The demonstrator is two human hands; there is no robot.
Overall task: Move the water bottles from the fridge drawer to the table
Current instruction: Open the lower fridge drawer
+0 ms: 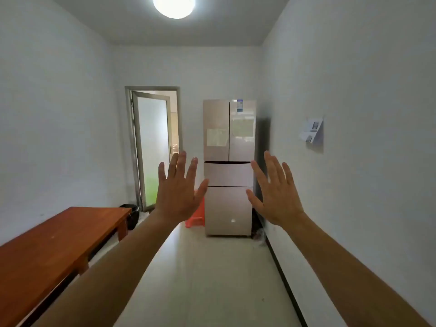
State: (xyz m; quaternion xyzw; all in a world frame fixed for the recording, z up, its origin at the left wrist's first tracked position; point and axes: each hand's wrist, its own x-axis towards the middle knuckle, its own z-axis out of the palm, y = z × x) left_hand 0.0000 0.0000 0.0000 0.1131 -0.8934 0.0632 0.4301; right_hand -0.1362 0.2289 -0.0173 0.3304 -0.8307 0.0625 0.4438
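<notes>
A tall pinkish-beige fridge (228, 166) stands against the far wall, with two upper doors and two drawers below, all closed. No water bottle is visible. A reddish-brown wooden table (54, 241) runs along the left wall, its top bare. My left hand (179, 187) and my right hand (276, 192) are raised in front of me with fingers spread, backs toward the camera, holding nothing. Both hands are well short of the fridge.
An open glass door (152, 149) stands left of the fridge. A black bin (131, 214) sits at the table's far end, and an orange plastic stool (197, 214) beside the fridge. A paper holder (312, 133) hangs on the right wall. Pale floor stretches ahead.
</notes>
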